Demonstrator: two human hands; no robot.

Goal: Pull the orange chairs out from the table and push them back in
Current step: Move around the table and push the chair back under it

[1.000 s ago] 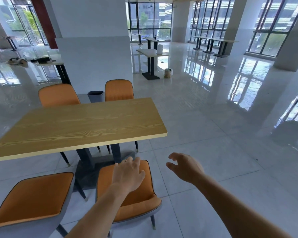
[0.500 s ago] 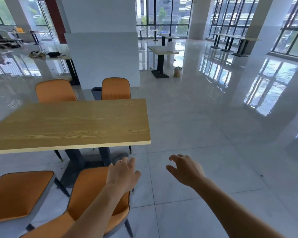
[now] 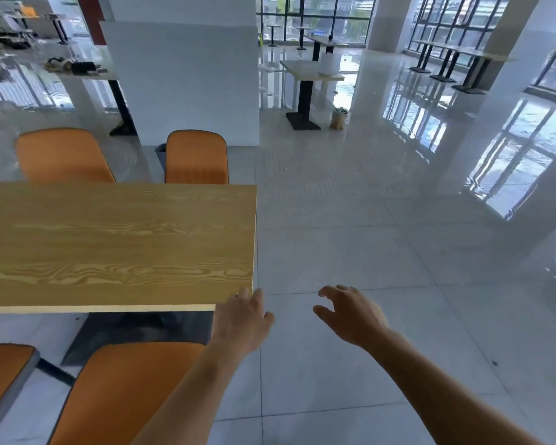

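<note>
Around me the floor (image 3: pixel 350 239) is glossy pale tiles, reflecting daylight. At 12 o'clock I see a white pillar (image 3: pixel 187 78). At 1 o'clock stands a small pedestal table (image 3: pixel 312 72). Tall dark-framed windows (image 3: pixel 315 17) run from 12 to 2 o'clock.

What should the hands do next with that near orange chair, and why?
Probably bring the left hand down onto the nearest orange chair and take hold of it. Both hands are open and hold nothing: the left hovers at the wooden table's near corner, the right hand is over bare floor. That chair stands clear of the table edge, apparently pulled out.
</note>
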